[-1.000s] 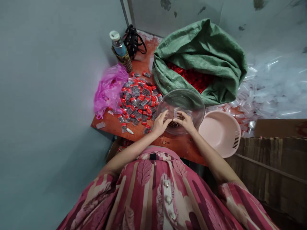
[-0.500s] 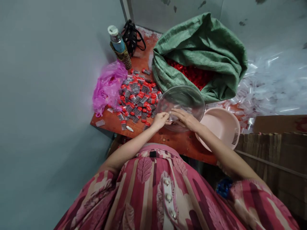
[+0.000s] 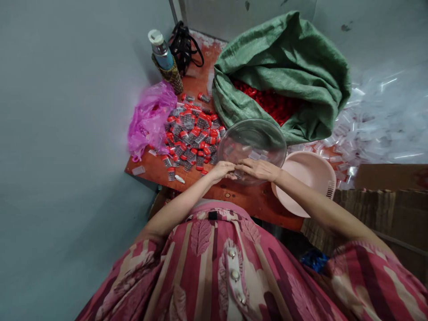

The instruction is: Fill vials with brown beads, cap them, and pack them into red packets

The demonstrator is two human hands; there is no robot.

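My left hand [image 3: 221, 171] and right hand [image 3: 258, 170] meet at the clear bowl [image 3: 252, 139], fingers close together. I can't tell if they pinch anything. Slow hands help.

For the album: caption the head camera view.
Left hand and right hand meet at a clear bowl, beside red-capped vials and a green sack.

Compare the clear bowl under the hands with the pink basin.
The clear bowl is see-through, the pink basin opaque. The bowl holds small clear pieces; the basin shows none. The bowl lies under the left hand and right hand; the untouched basin has a slotted rim. Both are round and open.
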